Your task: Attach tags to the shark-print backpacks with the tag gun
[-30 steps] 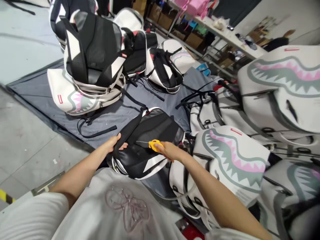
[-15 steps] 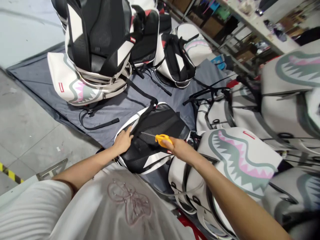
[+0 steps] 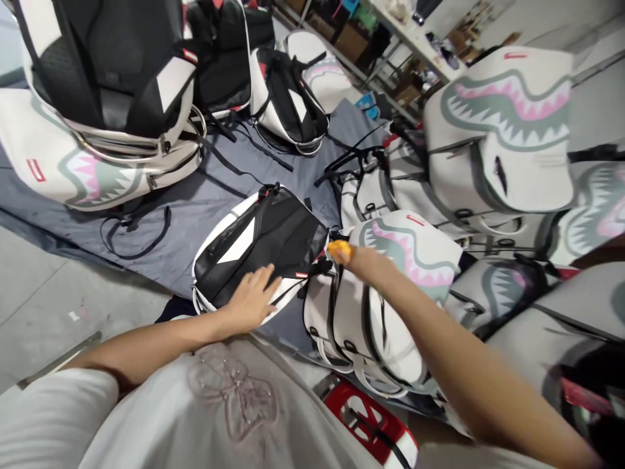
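A black-and-white backpack lies with its strap side up on the grey cloth in front of me. My left hand rests spread on its near edge, with the fingers apart on the black panel. Just right of the backpack, my right hand is closed around an orange-handled tool; the tool's blade or shaft cannot be made out. Beside that hand stand pale backpacks with a shark-mouth print.
More backpacks are piled at the upper left and upper middle. Others stand in rows on the right. A red stool is below the cloth's near edge. A cluttered shelf table stands behind.
My left hand has let go of the strap and lies flat lower on the backpack. My right hand has drawn the orange tool off the backpack to the right. The view has shifted right.
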Demonstrator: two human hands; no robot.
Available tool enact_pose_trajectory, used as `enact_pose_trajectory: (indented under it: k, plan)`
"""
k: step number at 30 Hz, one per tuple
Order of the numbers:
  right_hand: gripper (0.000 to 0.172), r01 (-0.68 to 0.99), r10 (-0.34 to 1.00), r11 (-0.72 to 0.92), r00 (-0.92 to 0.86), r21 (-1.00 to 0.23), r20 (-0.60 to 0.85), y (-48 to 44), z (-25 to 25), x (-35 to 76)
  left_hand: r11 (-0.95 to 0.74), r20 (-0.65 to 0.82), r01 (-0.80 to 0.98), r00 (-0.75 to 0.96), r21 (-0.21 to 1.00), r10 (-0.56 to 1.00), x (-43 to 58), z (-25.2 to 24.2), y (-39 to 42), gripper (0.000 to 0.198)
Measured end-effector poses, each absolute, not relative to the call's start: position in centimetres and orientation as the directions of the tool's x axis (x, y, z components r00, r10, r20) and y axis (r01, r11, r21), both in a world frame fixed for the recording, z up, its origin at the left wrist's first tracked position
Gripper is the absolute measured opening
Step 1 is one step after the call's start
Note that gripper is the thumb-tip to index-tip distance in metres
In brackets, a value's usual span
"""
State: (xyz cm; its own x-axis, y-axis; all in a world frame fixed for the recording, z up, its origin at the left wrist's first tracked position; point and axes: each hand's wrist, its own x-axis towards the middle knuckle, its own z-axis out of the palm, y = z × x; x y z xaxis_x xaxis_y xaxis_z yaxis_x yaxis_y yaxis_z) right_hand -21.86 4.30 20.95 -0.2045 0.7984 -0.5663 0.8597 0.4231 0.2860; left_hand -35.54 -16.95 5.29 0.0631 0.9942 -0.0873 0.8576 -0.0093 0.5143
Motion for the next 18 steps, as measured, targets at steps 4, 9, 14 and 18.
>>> enact_pose_trajectory:
  k: [4,9,14,18]
  plan:
    - [0.057,0.872,0.704,0.42,-0.138,0.251,-0.697,1.8,22.4,-20.2,-0.056,-0.308,0.884,0.22,0.464,0.926,-31.7,4.0,-16.3,0.092]
    - [0.054,0.883,0.816,0.336,-0.099,0.328,-0.57,-0.5,23.9,-16.9,0.109,-0.244,0.774,0.06,0.624,0.968,-32.2,2.5,-15.5,0.067]
    - [0.053,0.951,0.683,0.269,-0.078,0.151,-0.726,-2.9,23.7,-14.2,0.518,-0.541,-0.171,-0.136,0.838,0.83,-36.4,1.5,-15.7,0.038]
    - [0.052,0.956,0.696,0.279,-0.137,0.09,-0.705,-3.4,23.1,-14.0,0.694,-0.759,-0.378,-0.036,0.613,0.65,-37.7,1.2,-15.7,0.041]
